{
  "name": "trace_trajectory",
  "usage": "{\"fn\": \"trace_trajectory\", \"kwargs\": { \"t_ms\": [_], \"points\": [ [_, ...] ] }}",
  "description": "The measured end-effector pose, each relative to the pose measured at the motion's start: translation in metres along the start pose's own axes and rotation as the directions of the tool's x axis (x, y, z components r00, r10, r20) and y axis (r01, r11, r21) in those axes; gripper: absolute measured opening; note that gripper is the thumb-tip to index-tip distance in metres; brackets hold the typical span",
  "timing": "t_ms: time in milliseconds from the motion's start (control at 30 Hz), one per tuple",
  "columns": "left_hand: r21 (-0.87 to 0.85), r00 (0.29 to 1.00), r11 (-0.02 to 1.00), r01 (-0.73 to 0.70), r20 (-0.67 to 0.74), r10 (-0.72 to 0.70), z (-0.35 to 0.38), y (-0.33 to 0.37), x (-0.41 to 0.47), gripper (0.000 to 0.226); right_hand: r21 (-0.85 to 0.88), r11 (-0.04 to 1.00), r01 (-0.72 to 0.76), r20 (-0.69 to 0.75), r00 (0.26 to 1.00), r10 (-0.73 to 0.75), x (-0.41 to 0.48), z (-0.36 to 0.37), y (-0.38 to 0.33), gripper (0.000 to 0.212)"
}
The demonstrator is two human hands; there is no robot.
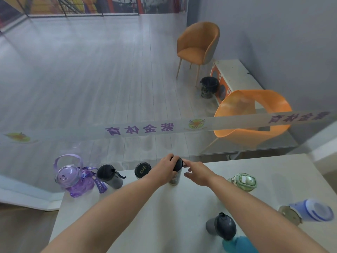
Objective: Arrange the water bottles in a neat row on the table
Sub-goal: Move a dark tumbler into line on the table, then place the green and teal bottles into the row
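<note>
Your left hand [165, 168] is wrapped around the black-lidded bottle [176, 172] at centre frame, gripping it just under the cap. Your right hand [196, 173] rests open beside it, fingertips touching the lid's right edge but not closed on anything. The bottle stands upright, its long axis vertical, at the far edge of the table [155, 207] against the glass.

To its left, along that same edge, run a black-topped cup [142, 169], a dark flask [109, 177] and the purple jug [73, 177]. So the row seems to be building leftward to rightward, and this bottle looks like its fourth member.

What remains lies to your right and lower in the frame: the green bottle [243, 181], the blue bottle [310, 212] on its side, the grey bottle [221, 226] and a teal one [238, 245]. Your right hand is nearer all of them; the green bottle is probably next.
</note>
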State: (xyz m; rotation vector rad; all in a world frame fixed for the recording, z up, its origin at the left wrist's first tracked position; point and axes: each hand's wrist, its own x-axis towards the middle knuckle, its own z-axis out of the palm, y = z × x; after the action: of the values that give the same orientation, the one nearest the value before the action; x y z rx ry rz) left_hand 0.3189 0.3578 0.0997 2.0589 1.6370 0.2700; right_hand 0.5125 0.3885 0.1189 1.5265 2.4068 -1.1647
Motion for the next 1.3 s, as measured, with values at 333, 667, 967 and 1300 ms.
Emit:
{"fn": "trace_trajectory", "kwargs": {
  "t_ms": [333, 667, 967, 1300],
  "points": [
    [-0.013, 1.0, 1.0, 0.001, -0.029, -0.001, 0.012, 0.009, -0.001, 0.059, 0.0, 1.0, -0.026, 0.012, 1.0, 0.026, -0.011, -0.007, 0.007, 0.058],
    [0.271, 0.97, 0.944, -0.188, -0.097, 0.221, 0.0, 0.037, -0.01, 0.055, -0.073, 0.989, -0.127, -0.193, 0.975, 0.111, -0.034, -0.031, 0.007, 0.017],
    [0.115, 0.86, 0.854, -0.507, 0.131, 0.493, 0.04, 0.113, -0.024, 0.037, -0.085, 0.968, -0.236, -0.416, 0.891, 0.181, -0.123, -0.06, 0.045, 0.013],
    [0.18, 0.705, 0.788, -0.588, 0.592, 0.391, 0.11, 0.169, -0.045, 0.074, -0.33, 0.93, -0.162, -0.229, 0.969, 0.087, -0.143, -0.068, 0.119, 0.057]
  ]
}}
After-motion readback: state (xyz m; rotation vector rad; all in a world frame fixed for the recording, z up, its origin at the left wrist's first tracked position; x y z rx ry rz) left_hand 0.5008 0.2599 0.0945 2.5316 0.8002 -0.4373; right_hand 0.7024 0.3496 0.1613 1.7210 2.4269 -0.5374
